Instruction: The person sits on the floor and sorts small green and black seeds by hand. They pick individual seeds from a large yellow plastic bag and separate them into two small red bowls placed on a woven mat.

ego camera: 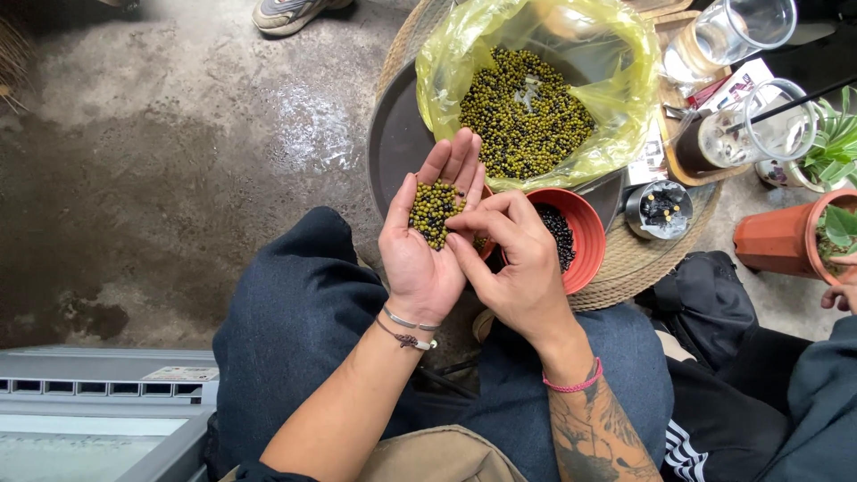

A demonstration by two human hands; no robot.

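Beads, small, green and yellowish, lie in a heap on the palm of the left hand. Left hand is open flat, palm up, fingers together and pointing away from the body, cupping the heap loosely. Right hand is just beside it, palm turned down, thumb and forefinger pinched together at the lower right edge of the heap; whether a bead sits between the fingertips cannot be told. Both hands hover above the lap, over dark blue trousers.

Just beyond the right hand stands a red bowl holding dark, almost black beads. Behind it a yellow plastic bag lies open on a dark round tray, full of mixed green and black beads. Tray rests on a woven round mat. Small metal tin sits right of the bowl. Two clear glasses stand at upper right, terracotta plant pot further right on the concrete floor. Another person's hand touches that pot's rim at the right edge. A shoe shows at the top.
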